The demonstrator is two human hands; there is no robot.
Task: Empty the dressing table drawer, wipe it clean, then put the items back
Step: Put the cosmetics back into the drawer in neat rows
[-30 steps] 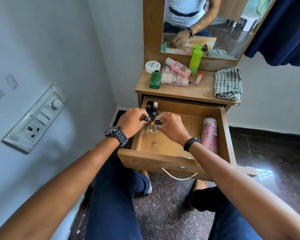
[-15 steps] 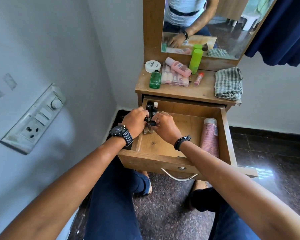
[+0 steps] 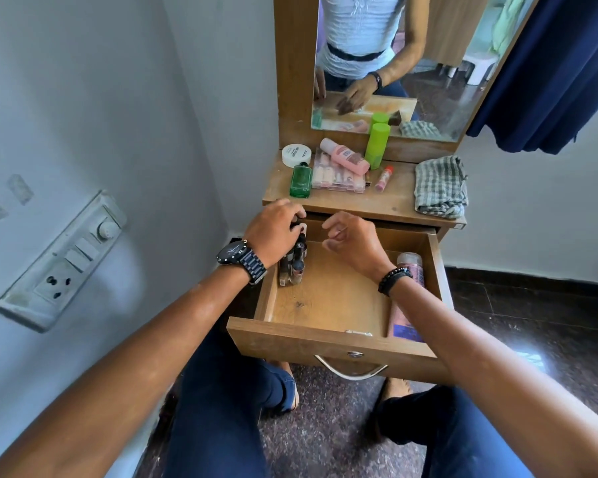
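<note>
The open drawer [image 3: 328, 334] fills mid-frame under the dressing table top [image 3: 387, 201]. A pink bottle [image 3: 409, 270] lies along its right wall, partly behind the right wrist. The left hand [image 3: 275, 229] curls over small dark bottles [image 3: 292, 267], hiding their tops. The right hand [image 3: 351, 238] hovers loosely curled, holding nothing.

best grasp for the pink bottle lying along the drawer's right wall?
Grip the pink bottle across its body just below the cap, coming from above. It lies flat along the drawer right wall, so one finger must slip between bottle and wall. The right hand is closest and holds nothing.
</note>
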